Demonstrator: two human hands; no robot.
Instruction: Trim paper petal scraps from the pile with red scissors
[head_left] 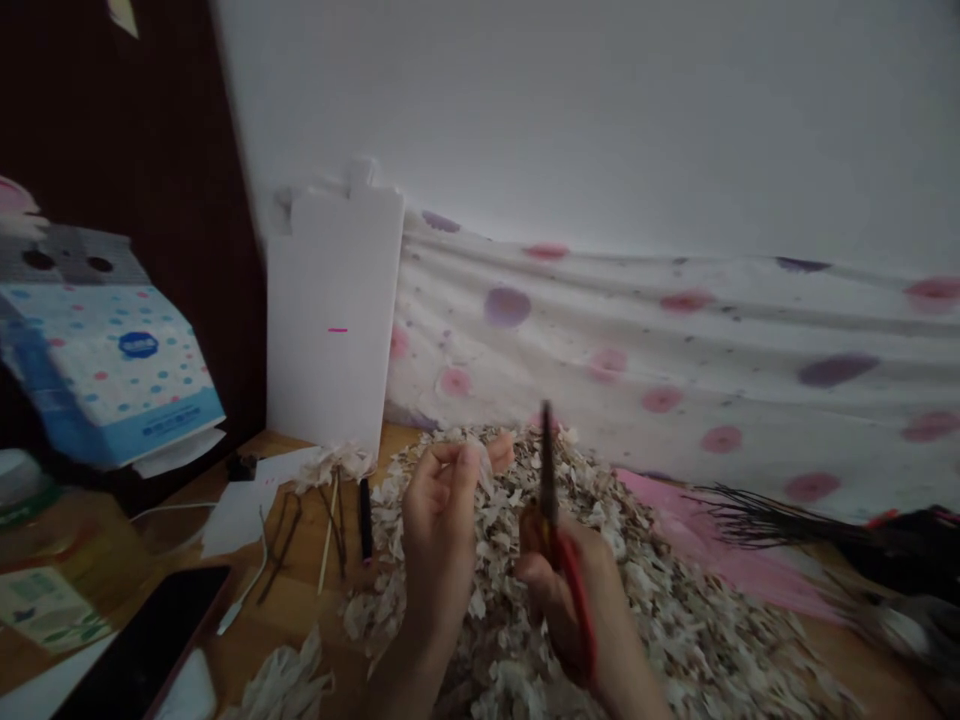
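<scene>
Red-handled scissors [549, 480] (blades upright, blurred).

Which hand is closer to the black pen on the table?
Left. The left hand, pinching a paper scrap, is just right of the black pen. The right hand, holding the red scissors, is farther right, beyond the left hand.
</scene>
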